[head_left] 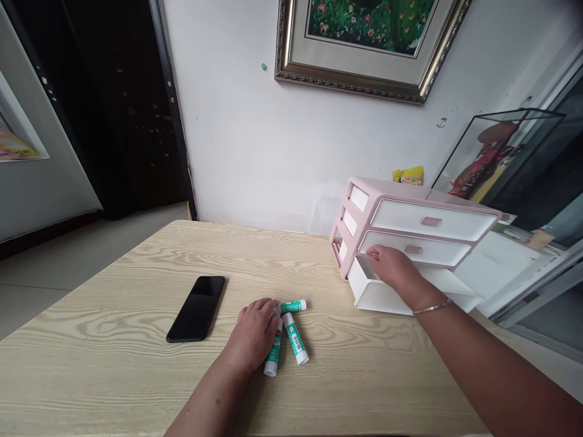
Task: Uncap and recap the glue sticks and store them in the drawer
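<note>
A room in a home, by the look of it — a framed flower picture [371, 42] hangs on the white wall [237, 133] above a wooden table [136, 352], with a pink drawer organizer [410, 233] and a glass display case [505, 152] alongside.

Both forearms were bare, with no sleeve reaching into view on either side. The right hand [395, 271] carried a thin silver-coloured bangle [432, 308] around the wrist, a plain narrow band without visible stones or charms. The left hand [254, 332] wore no ring, watch or band that could be made out.
</note>
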Tool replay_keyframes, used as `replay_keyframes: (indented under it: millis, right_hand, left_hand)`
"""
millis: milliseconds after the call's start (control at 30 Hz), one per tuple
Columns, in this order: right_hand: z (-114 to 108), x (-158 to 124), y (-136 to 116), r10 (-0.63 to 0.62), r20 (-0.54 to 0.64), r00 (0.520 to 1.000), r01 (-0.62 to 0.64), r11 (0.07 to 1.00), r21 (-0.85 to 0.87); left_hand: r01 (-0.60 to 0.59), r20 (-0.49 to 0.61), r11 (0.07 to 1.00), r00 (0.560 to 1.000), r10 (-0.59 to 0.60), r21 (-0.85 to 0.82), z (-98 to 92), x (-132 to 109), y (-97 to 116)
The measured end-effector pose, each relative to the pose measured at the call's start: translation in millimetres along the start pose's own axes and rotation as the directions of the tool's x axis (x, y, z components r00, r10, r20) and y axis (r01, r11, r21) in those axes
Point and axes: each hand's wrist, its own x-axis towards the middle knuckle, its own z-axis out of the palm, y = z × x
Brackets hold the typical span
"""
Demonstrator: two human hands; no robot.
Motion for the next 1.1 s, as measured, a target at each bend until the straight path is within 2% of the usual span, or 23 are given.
replay_keyframes:
  millis: [100, 167, 233, 333, 400, 467, 600, 767, 867, 967, 1033, 1100]
  right_hand:
    - [8.1, -45.5, -51.3, -0.188, -0.007, 0.982, 0.186, 0.967, 0.172]
    - [22.2, -78.2, -85.3, -0.352, 0.027, 0.935, 0.333, 0.904, 0.267]
    - [40.2, -103.7, -111.2, -0.489, 0.070, 0.869, 0.442, 0.834, 0.330]
    - [65.9, -120.0, -130.1, -0.598, 0.159, 0.786, 0.520, 0.778, 0.353]
    - [78.3, -119.6, -133.2, -0.609, 0.215, 0.764, 0.529, 0.781, 0.332]
    - [86.0, -117.2, -133.2, -0.590, 0.248, 0.769, 0.520, 0.802, 0.295]
    - [91.7, -121.1, -132.3, -0.500, 0.275, 0.821, 0.446, 0.863, 0.235]
    - [98.4, -130.4, -130.7, -0.350, 0.294, 0.889, 0.299, 0.932, 0.206]
    - [104.4, -127.8, -129.0, -0.259, 0.327, 0.909, 0.194, 0.956, 0.218]
    - [107.6, -123.6, -128.3, -0.149, 0.380, 0.913, 0.031, 0.954, 0.299]
    - [108.1, -123.3, -128.9, -0.065, 0.409, 0.910, -0.104, 0.920, 0.377]
    - [107.8, -125.6, -130.2, -0.024, 0.415, 0.910, -0.186, 0.870, 0.458]
  left_hand:
    - [0.063, -0.040, 0.998, 0.997, -0.063, -0.001, -2.9, 0.2, -0.2]
    - [0.128, -0.077, 0.992, 0.989, -0.128, 0.004, -3.9, -0.3, -0.4]
    - [0.195, -0.111, 0.981, 0.975, -0.192, 0.012, -4.3, -1.4, -0.6]
    - [0.270, -0.133, 0.962, 0.955, -0.264, 0.029, -5.0, -3.2, -0.7]
    - [0.305, -0.127, 0.951, 0.946, -0.298, 0.041, -6.0, -4.1, -0.4]
    - [0.329, -0.110, 0.943, 0.940, -0.323, 0.044, -7.3, -4.3, 0.0]
    - [0.352, -0.059, 0.936, 0.934, -0.351, 0.002, -8.1, -3.4, -0.3]
    - [0.343, 0.001, 0.934, 0.939, -0.345, -0.099, -3.5, -1.9, -3.1]
    - [0.328, 0.045, 0.928, 0.945, -0.325, -0.179, 0.2, -1.6, -5.2]
    - [0.345, 0.123, 0.896, 0.939, -0.323, -0.279, 4.2, -1.6, -7.0]
    - [0.366, 0.194, 0.860, 0.929, -0.316, -0.354, 6.9, -1.6, -7.2]
    - [0.384, 0.260, 0.819, 0.919, -0.295, -0.426, 9.0, -1.9, -5.7]
